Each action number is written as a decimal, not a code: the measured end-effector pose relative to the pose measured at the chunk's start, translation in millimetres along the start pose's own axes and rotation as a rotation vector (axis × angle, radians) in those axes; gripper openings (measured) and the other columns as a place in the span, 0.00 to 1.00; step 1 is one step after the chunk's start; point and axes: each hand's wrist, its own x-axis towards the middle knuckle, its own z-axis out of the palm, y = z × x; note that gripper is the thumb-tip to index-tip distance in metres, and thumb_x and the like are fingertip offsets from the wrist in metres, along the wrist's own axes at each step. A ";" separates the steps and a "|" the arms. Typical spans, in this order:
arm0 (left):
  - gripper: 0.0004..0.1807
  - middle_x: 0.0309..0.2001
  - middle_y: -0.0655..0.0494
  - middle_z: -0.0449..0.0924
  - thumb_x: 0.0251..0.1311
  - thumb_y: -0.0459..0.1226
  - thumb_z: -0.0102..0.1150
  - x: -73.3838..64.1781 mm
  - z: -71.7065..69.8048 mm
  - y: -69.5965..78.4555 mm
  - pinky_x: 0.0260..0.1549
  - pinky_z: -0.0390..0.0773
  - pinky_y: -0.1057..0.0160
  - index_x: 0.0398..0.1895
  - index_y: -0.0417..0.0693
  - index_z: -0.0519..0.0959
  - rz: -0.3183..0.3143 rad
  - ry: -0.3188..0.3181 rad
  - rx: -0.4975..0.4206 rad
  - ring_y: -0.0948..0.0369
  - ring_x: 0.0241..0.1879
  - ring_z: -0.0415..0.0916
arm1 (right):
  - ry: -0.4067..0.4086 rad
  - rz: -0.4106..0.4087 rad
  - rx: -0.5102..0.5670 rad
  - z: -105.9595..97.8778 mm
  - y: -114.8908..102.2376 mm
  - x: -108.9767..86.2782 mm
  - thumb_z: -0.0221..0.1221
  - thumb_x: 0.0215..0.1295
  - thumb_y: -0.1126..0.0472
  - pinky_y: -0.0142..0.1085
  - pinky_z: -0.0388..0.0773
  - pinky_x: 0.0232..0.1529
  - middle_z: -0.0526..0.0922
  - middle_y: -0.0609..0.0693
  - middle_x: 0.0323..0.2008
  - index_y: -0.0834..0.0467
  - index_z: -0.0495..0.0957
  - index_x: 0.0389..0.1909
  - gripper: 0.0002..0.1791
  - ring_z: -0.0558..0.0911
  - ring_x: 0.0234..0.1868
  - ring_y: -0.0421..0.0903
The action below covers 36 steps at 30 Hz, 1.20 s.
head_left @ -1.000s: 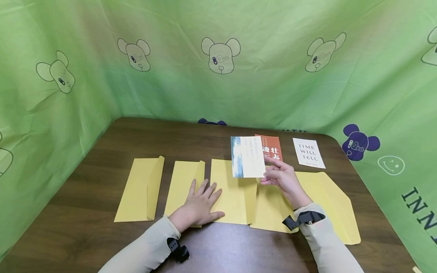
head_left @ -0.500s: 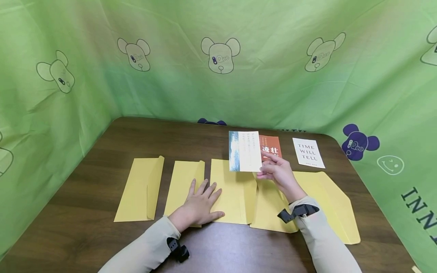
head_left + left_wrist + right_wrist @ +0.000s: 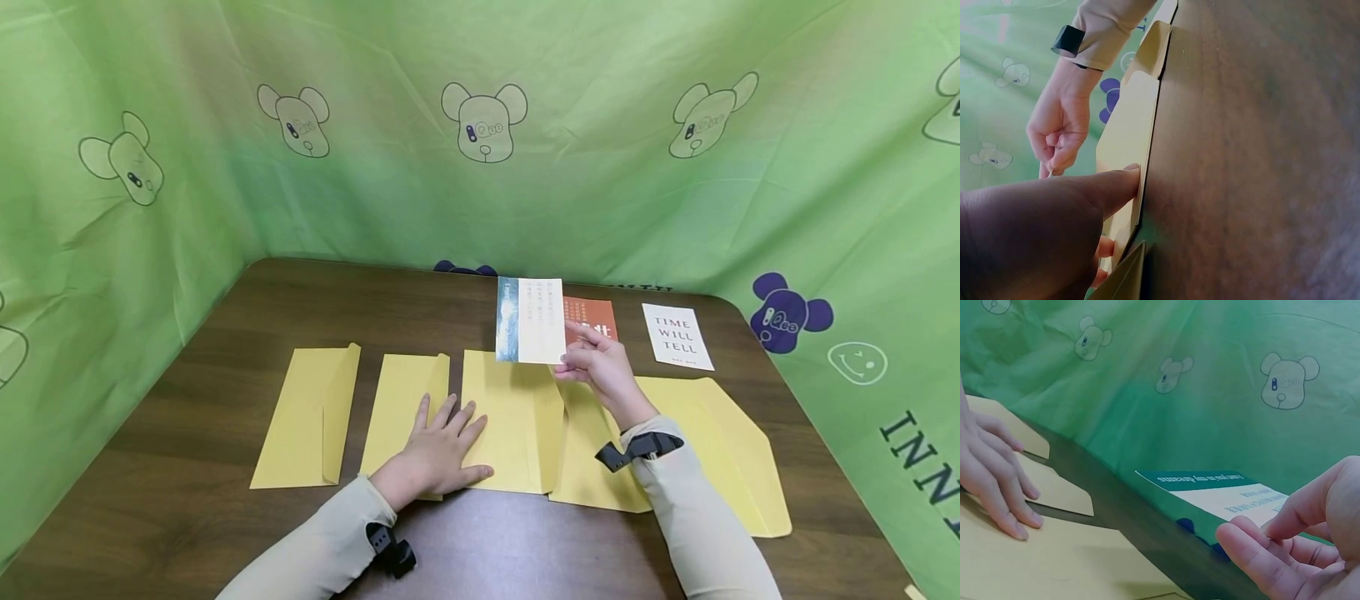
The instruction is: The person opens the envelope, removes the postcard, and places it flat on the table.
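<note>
Around your dark wooden table (image 3: 180,508) hangs a green printed curtain (image 3: 375,200). Your right hand (image 3: 602,372) pinches the blue-and-white card (image 3: 534,321), raised near the far end of the middle yellow envelope (image 3: 513,437); your left hand (image 3: 441,454) rests palm down, fingers spread, across that envelope and its left neighbour (image 3: 397,400), both forearms (image 3: 311,542) slanting inward.
</note>
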 end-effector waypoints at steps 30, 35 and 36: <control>0.41 0.78 0.52 0.52 0.68 0.66 0.41 -1.0 -0.5 0.5 0.70 0.37 0.36 0.78 0.55 0.58 -0.001 0.005 -0.010 0.47 0.77 0.42 | 0.051 0.020 0.003 9.1 0.1 35.1 0.48 0.63 0.80 0.36 0.85 0.32 0.77 0.50 0.23 0.66 0.57 0.75 0.37 0.85 0.22 0.44; 0.42 0.78 0.52 0.52 0.69 0.66 0.41 -1.9 -2.7 1.7 0.70 0.37 0.36 0.78 0.55 0.57 -0.003 -0.006 -0.004 0.47 0.77 0.42 | 0.056 0.030 -0.003 8.5 3.0 41.8 0.47 0.63 0.80 0.37 0.85 0.33 0.76 0.51 0.23 0.66 0.57 0.75 0.37 0.85 0.22 0.45; 0.42 0.78 0.52 0.52 0.68 0.66 0.41 -2.3 -3.6 2.2 0.70 0.37 0.37 0.78 0.55 0.58 -0.004 -0.007 -0.006 0.47 0.77 0.42 | 0.058 0.035 -0.005 8.2 3.5 43.1 0.47 0.63 0.80 0.37 0.85 0.33 0.75 0.51 0.23 0.66 0.57 0.75 0.37 0.85 0.22 0.44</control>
